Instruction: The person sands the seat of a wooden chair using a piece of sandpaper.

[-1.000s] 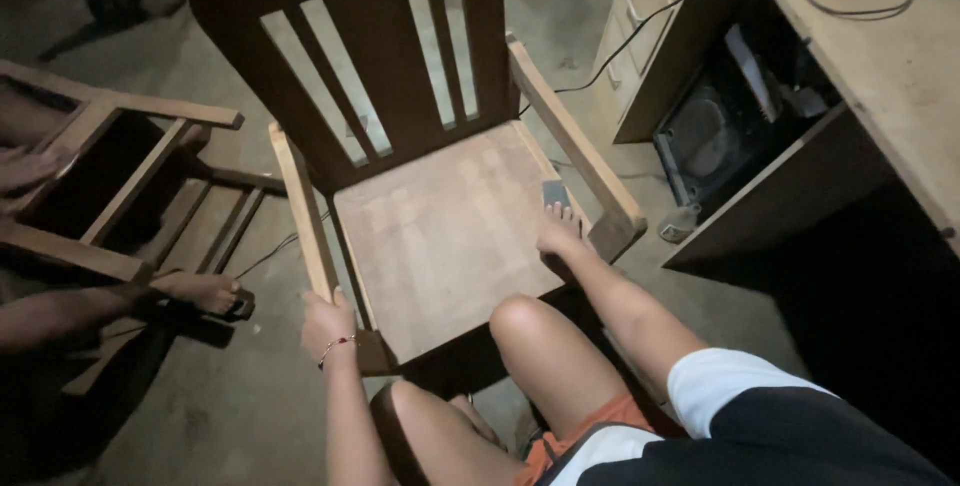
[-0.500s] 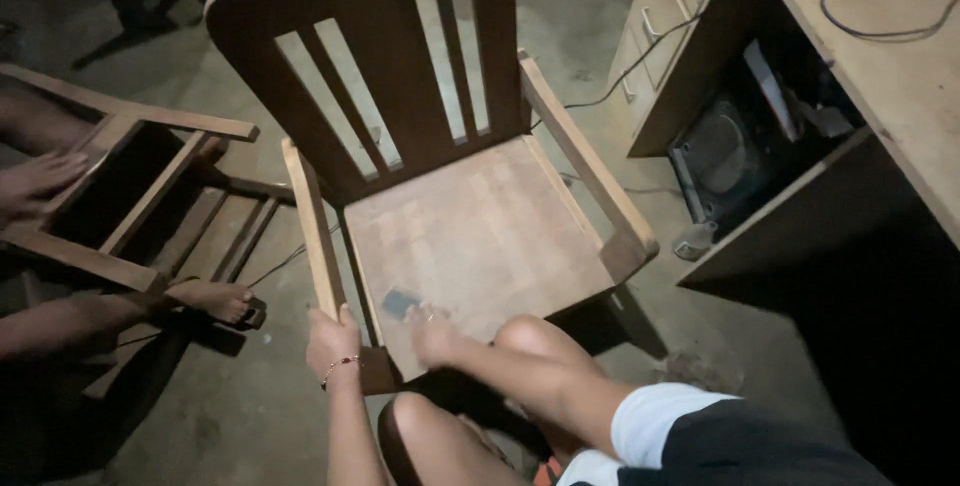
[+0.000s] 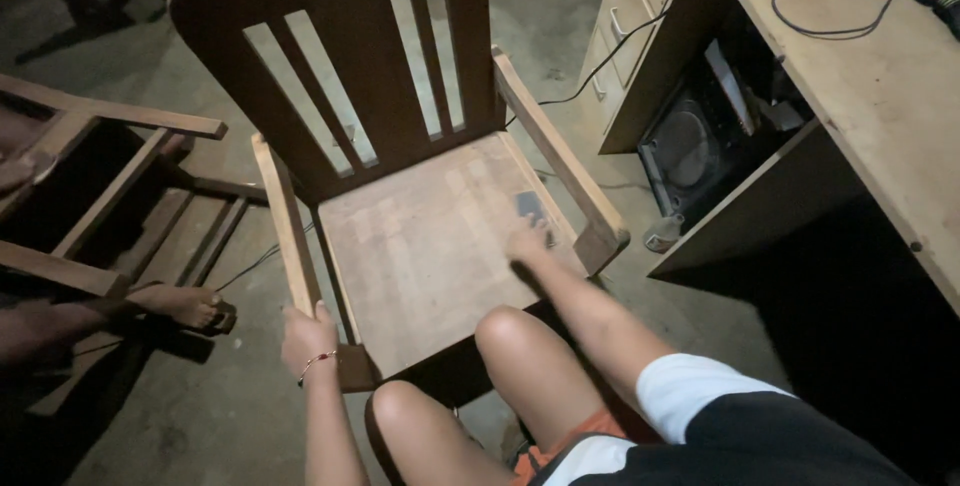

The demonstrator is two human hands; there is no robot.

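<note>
A large brown wooden armchair with a slatted back (image 3: 400, 146) is standing on the grey concrete floor (image 3: 200, 426), filling the middle of the view, its flat plank seat (image 3: 430, 256) facing the person's bare knees. To the right, a pale wooden tabletop (image 3: 880, 96) is carrying black cables (image 3: 830, 6); under it an open compartment is holding a dark speaker box (image 3: 690, 156) with a white flat sheet-like thing (image 3: 728, 86) leaning beside it, too dim to tell more. A pale drawer unit (image 3: 625, 26) is standing just beyond. To the left, a second unfinished wooden chair frame (image 3: 110, 196) is lying tilted on the floor, and another person's bare foot in a sandal (image 3: 185, 306) is resting just beside it, near the armchair's front left leg.

The left hand (image 3: 305, 336), wearing a thin red bracelet at the wrist, is wrapping its fingers around the front end of the left armrest (image 3: 285, 226), closed on the wood. The right hand (image 3: 528, 241) is lying palm down on the right side of the seat, arm stretched forward over the right knee, fingers pressing flat on a small dark grey rectangular pad (image 3: 530, 208) against the planks, close to the right armrest (image 3: 555, 161). Blur is making the exact finger positions hard to read.
</note>
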